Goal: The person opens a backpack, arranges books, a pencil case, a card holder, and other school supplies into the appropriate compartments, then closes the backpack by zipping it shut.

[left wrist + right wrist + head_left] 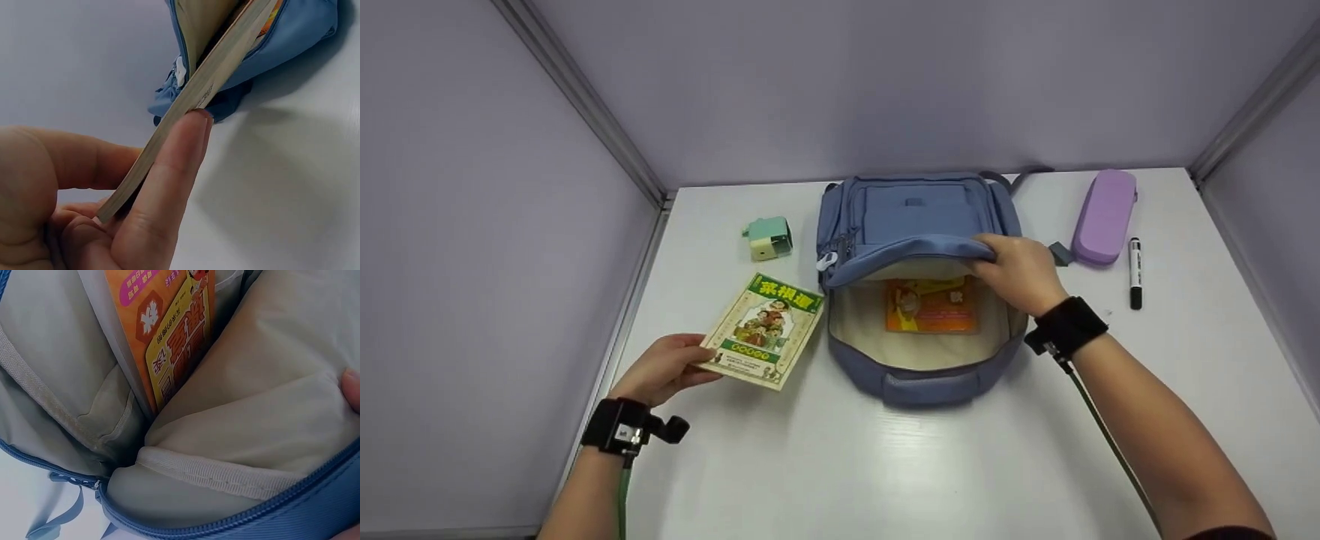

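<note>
1. We see the two hands well apart, each clamped on something of its own.
2. The left hand (664, 367) pinches the green-and-cream book (761, 330) by its lower left corner, thumb over the illustrated cover and fingers beneath.
3. We find that book raised above the white table (915, 472), tilted, just to the left of the blue backpack (922, 214); the left wrist view shows its page edges and a shadow on the tabletop. Its upper right corner comes very close to the bag, though from these angles we cannot tell whether the two touch.
4. The right hand (1024, 274) grips the upper rim of the backpack's mouth near its right end, holding the flap up so that we look into the pale-lined compartment.
5. Inside we see an orange book (930, 307), its printed cover facing us; the right wrist view shows it between the lining walls.
6. Left of the backpack, beyond the held book, stands a small teal-and-cream object (769, 238).
7. On the right we see a purple case (1105, 217), with a black-and-white marker (1135, 274) lying just beside it.
</note>
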